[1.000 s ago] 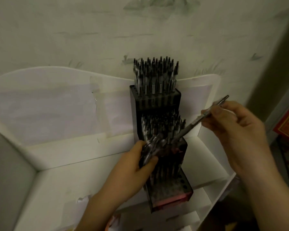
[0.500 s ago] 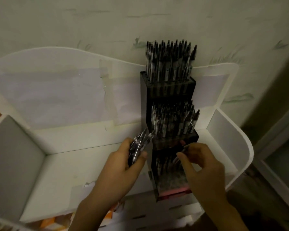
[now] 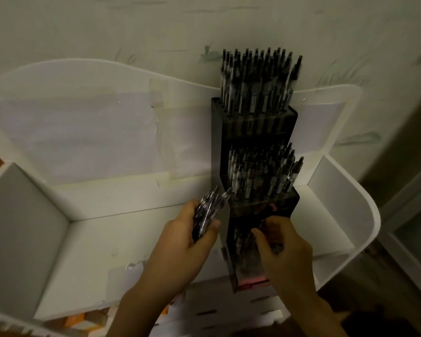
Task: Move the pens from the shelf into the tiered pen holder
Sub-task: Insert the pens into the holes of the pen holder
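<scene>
Left grip (image 3: 192, 242) clutches pens (image 3: 208, 212) beside tiered pen holder (image 3: 253, 207).

Dim, yellowish light fills the view, soft throughout. The white shelf (image 3: 131, 229) catches most brightness; the lower right corner falls into deep shadow. Wide-angle bending curves the edges, and fine detail smears.

No readable txt anywhere I can see, pen barrels (image 3: 250, 183) in my tiered pen holder (image 3: 253, 122) carry printed bands too blurred to make out, paper sheets (image 3: 83, 132) taped left of holder look blank, no nos. or signs.
</scene>
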`<state>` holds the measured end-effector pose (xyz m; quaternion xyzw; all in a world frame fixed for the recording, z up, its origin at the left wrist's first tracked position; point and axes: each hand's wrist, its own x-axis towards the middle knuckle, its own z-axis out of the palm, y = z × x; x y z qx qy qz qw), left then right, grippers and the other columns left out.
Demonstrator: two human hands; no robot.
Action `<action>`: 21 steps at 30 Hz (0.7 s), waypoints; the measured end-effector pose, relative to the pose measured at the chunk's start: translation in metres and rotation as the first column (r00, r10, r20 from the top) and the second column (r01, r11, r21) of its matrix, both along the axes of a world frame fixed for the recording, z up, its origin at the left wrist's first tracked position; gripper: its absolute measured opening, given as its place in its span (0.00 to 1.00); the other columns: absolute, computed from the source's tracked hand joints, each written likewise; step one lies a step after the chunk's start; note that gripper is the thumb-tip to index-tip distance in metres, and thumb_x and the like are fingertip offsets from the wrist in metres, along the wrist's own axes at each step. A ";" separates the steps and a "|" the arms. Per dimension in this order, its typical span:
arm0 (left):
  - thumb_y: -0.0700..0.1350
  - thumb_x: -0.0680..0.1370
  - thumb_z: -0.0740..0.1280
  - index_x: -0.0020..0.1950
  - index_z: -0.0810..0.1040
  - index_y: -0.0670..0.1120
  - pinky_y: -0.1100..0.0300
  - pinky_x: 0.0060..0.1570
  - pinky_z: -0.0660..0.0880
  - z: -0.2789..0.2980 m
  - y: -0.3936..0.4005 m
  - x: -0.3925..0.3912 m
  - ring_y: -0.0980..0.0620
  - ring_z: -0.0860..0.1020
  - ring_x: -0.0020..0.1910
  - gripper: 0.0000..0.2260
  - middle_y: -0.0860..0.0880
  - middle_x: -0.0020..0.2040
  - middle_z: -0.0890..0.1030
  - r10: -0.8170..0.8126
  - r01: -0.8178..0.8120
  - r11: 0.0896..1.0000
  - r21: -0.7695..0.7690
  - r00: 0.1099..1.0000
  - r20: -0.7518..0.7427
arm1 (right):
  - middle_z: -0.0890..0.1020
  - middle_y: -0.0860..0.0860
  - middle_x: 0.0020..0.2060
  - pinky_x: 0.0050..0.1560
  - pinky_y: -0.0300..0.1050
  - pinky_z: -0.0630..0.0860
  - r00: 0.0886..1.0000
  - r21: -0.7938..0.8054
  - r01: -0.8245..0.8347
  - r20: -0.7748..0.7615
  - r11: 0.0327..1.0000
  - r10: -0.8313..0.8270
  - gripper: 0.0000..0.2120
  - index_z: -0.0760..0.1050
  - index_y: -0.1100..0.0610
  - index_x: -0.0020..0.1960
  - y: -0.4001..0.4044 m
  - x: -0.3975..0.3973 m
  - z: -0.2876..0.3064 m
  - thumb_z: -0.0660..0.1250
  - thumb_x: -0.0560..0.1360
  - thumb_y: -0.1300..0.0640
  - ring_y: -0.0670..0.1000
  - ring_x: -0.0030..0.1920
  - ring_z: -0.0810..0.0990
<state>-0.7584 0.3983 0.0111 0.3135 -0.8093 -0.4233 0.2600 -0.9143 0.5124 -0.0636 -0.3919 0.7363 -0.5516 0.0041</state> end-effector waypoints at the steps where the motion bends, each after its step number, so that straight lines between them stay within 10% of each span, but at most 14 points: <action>1: 0.49 0.79 0.66 0.46 0.71 0.55 0.68 0.28 0.66 0.000 0.000 -0.001 0.59 0.71 0.27 0.04 0.59 0.32 0.76 -0.003 0.003 1.000 0.000 1.000 0.000 | 0.81 0.37 0.40 0.42 0.23 0.73 1.000 0.006 0.000 0.002 1.000 0.000 0.11 0.73 0.44 0.50 -0.001 0.000 -0.001 0.71 0.72 0.55 0.35 0.43 0.80; 21: 0.50 0.80 0.64 0.47 0.70 0.59 0.69 0.29 0.68 0.003 0.010 -0.009 0.60 0.73 0.29 0.05 0.62 0.35 0.77 -0.065 0.065 0.998 0.001 0.998 0.017 | 0.79 0.43 0.32 0.39 0.43 0.81 0.996 0.348 0.060 0.038 0.936 -0.079 0.09 0.75 0.50 0.40 -0.015 -0.004 -0.026 0.75 0.70 0.50 0.42 0.35 0.79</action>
